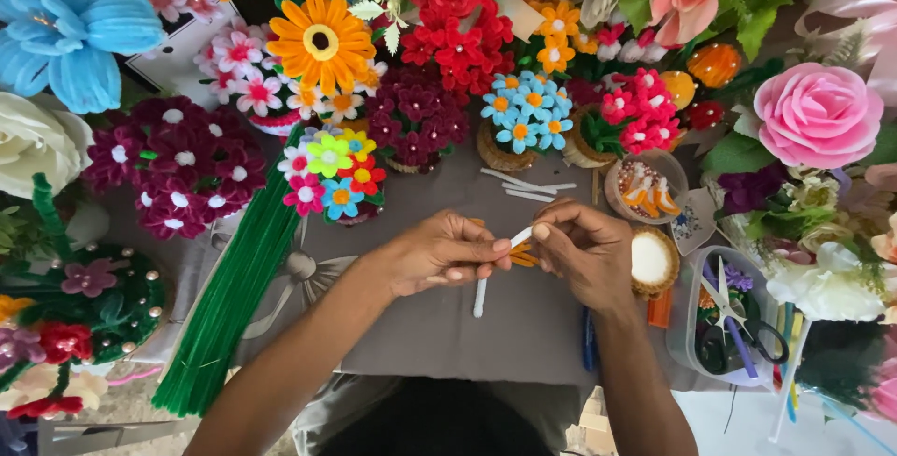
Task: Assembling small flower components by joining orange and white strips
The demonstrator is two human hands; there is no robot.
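My left hand (pixel 437 252) and right hand (pixel 584 249) close over the small orange pipe-cleaner piece (pixel 523 254) between my fingertips, so I can see only a sliver of it, and the upper end of the thin white stick (pixel 481 295) disappears behind my left fingers. The fluffy blue pipe-cleaner flower (pixel 58 28) is cut off by the left and top edges. The black-handled scissors (pixel 738 334) in the clear plastic tub (pixel 696 302) are half buried among other tools, too cluttered to tell apart.
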